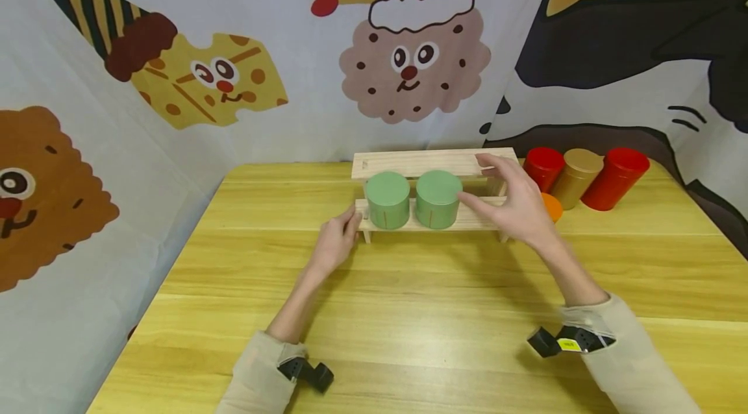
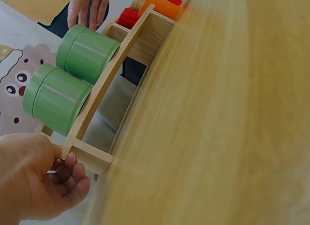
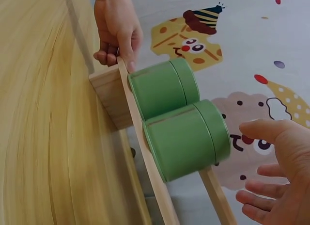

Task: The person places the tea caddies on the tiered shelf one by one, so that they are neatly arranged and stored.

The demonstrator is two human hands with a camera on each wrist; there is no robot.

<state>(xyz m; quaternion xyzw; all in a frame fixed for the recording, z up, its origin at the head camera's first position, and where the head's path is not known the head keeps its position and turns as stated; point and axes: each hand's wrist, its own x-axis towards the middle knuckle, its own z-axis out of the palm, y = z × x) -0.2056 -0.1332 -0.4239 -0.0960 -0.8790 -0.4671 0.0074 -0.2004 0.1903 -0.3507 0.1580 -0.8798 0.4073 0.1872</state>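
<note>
Two round green tins stand side by side on the lower step of a two-step wooden rack (image 1: 432,164). The left tin (image 1: 388,203) is near the rack's left end; the right tin (image 1: 438,203) sits around its middle. At the left end of the lower step, my left hand (image 1: 335,242) pinches the board between thumb and fingers, clearly seen in the left wrist view. My right hand (image 1: 520,206) hovers by the right tin, thumb and fingers spread and holding nothing. In the right wrist view a gap shows between its fingers (image 3: 259,130) and the tin.
Behind the rack's right end stand a red canister (image 1: 545,167), a gold canister (image 1: 577,177) and another red canister (image 1: 616,178). An orange round lid or tin (image 1: 552,206) is partly hidden by my right hand. A printed cloth (image 1: 304,135) hangs behind the wooden table (image 1: 409,310).
</note>
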